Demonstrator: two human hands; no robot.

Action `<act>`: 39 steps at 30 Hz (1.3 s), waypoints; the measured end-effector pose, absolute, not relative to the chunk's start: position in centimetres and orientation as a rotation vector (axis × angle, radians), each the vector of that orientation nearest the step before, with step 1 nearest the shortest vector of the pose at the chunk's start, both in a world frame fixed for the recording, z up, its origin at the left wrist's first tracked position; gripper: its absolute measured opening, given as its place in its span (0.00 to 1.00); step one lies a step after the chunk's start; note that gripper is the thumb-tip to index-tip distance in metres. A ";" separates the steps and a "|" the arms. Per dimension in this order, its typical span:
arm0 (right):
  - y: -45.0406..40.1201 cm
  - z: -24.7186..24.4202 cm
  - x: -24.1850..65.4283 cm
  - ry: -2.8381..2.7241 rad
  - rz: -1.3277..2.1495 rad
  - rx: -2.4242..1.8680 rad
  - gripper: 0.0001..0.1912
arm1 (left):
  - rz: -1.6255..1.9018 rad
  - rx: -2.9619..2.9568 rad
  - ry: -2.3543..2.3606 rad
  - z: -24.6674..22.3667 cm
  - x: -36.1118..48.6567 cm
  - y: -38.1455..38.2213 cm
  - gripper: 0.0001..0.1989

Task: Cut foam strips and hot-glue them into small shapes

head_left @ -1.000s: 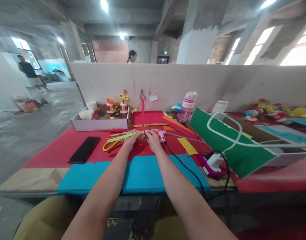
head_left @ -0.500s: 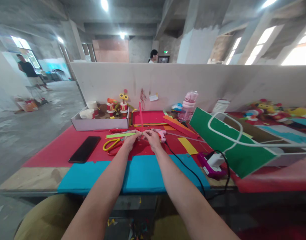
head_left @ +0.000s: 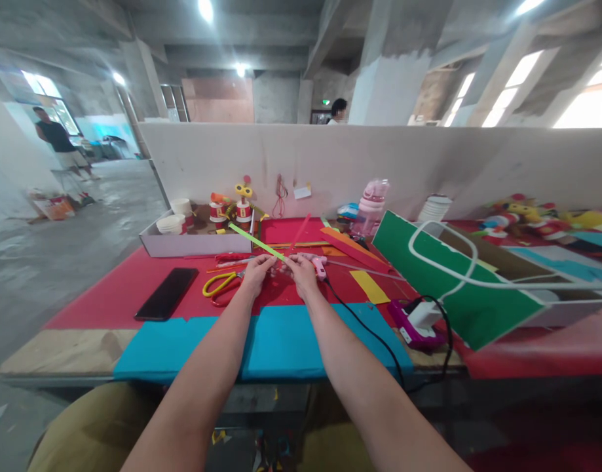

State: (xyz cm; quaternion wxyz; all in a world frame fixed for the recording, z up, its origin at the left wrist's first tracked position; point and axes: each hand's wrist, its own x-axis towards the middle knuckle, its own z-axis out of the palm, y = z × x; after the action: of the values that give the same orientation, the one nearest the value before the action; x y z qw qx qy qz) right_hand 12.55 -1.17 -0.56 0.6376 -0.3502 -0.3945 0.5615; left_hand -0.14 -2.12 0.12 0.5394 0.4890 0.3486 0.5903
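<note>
My left hand (head_left: 259,272) and my right hand (head_left: 301,270) are close together over the middle of the red-covered table, fingers pinched. Between them they hold a light green paper strip (head_left: 254,240) and a red paper strip (head_left: 301,229), which meet at the fingertips. The green one slants up to the left and the red one, blurred, up to the right. Just beyond my right hand lies a pink glue gun (head_left: 319,263), partly covered by the hand. Scissors with yellow handles (head_left: 219,285) rest left of my left hand.
A black phone (head_left: 166,294) lies at left. Behind it stands a box (head_left: 197,244) with cups and figures. To the right are a yellow paper piece (head_left: 369,286), a purple power strip (head_left: 418,328) with cords, and a green board (head_left: 443,282). A pink bottle (head_left: 372,206) stands behind.
The green strip has swung from lying nearly level to slanting up leftward. The red strip has tipped from nearly upright toward the right. Both hands stay in almost the same place.
</note>
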 end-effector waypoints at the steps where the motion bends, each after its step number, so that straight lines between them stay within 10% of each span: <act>1: -1.2 -0.5 12.6 -0.893 1.281 -0.801 0.16 | 1.388 1.184 0.834 0.1 -0.1 -2.2 0.15; 39: -1.6 -0.1 12.6 -0.901 1.396 -0.701 0.11 | 1.424 1.191 0.936 0.6 0.1 -2.3 0.16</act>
State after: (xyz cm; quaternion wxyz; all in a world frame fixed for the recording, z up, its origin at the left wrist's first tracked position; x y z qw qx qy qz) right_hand 12.62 -1.59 -0.10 0.6203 -0.3050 -0.3918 0.6072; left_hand 0.12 -2.29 0.55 0.5067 0.4940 0.3880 0.5904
